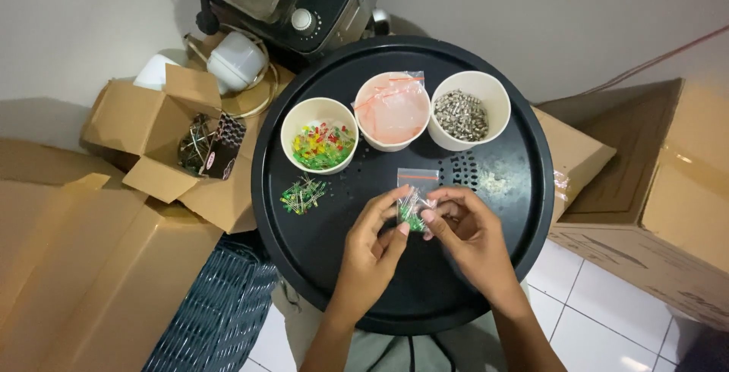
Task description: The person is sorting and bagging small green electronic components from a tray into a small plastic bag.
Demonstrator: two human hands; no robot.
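Small bag of LEDs pinched in both hands over the round black table [319, 266].

Left hand [373, 244] and right hand [465, 228] gripping clear zip bag [414, 199], just below the middle cup [392, 110] of bags.
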